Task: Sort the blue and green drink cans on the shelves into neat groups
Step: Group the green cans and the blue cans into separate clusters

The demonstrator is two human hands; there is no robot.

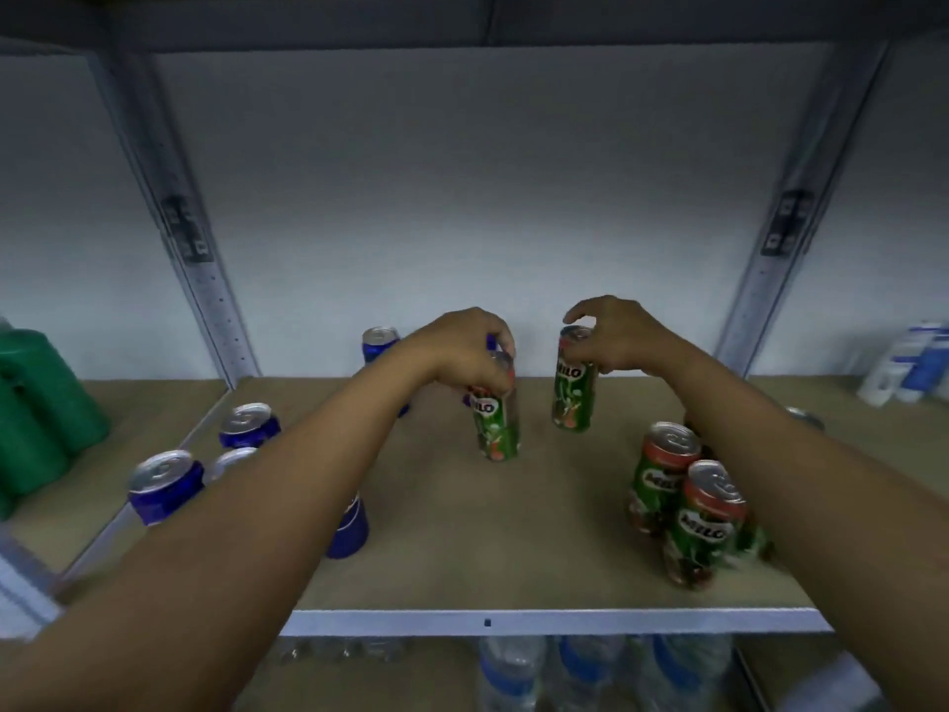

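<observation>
On the brown shelf board (513, 531), my left hand (462, 346) grips the top of a green Milo can (497, 429) near the middle. My right hand (611, 334) holds the top of a second green Milo can (574, 398) just to its right. Both cans look upright. Two more green cans (662, 480) (703, 526) stand together at the front right, beside my right forearm. Blue cans (164, 485) (250, 426) cluster at the left, one (352, 526) partly hidden under my left forearm, and another blue can (378, 344) stands at the back.
Grey metal uprights (200, 259) (775, 238) frame the shelf bay. Green containers (41, 398) fill the neighbouring shelf on the left; white and blue bottles (909, 367) stand at the right. Water bottles (513, 670) sit on the shelf below the white front edge (513, 621).
</observation>
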